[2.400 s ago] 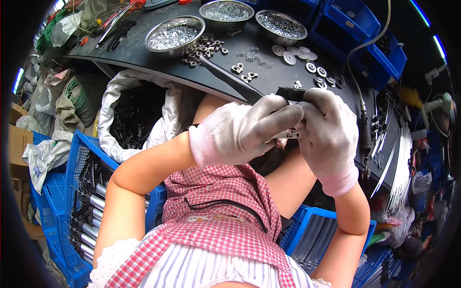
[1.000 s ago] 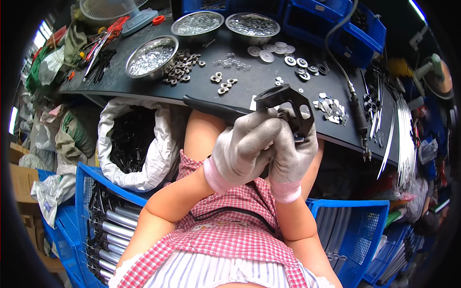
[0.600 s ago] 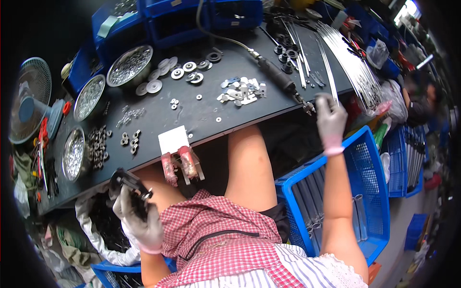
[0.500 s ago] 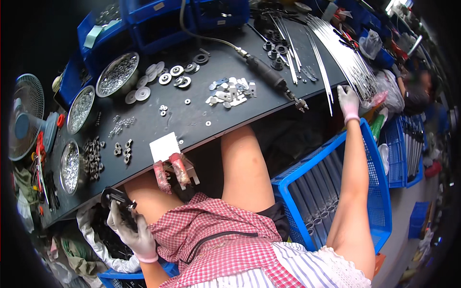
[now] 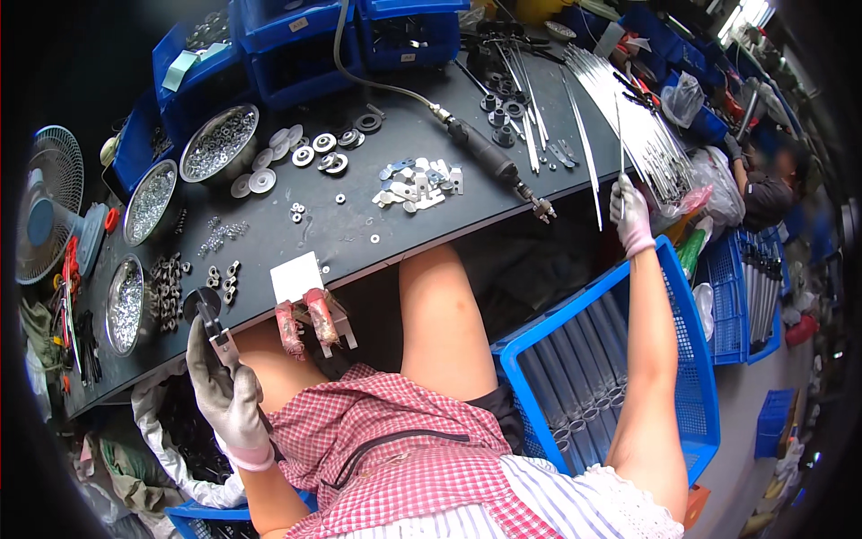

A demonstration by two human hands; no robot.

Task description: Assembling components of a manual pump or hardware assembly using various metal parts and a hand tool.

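Observation:
My left hand [image 5: 226, 391], in a whitish glove, is closed around a black part with a round disc end and a metal bracket [image 5: 214, 328]. It is raised off the left front edge of the workbench, over my lap. Its far side is hidden by the fingers. My right hand [image 5: 631, 216], gloved too, grips the lower end of a thin metal rod [image 5: 620, 135] that points away from me. This hand is past the bench's front edge at the right, beside a spread bundle of bright rods [image 5: 633, 117]. Two similar rods lie nearby on the bench [image 5: 476, 202].
A pneumatic screwdriver [image 5: 485, 154] lies on the bench by small metal plates [image 5: 417, 184]. Metal bowls of small parts [image 5: 218, 144] stand at the left. Below my right arm is a blue basket [image 5: 512, 359] of clear tubes. A wrapped fixture [image 5: 316, 314] juts from the bench edge.
My right hand has come back toward me and left, a rod now standing out from its grip. My left hand has risen and turned the black part upright. The view has shifted slightly.

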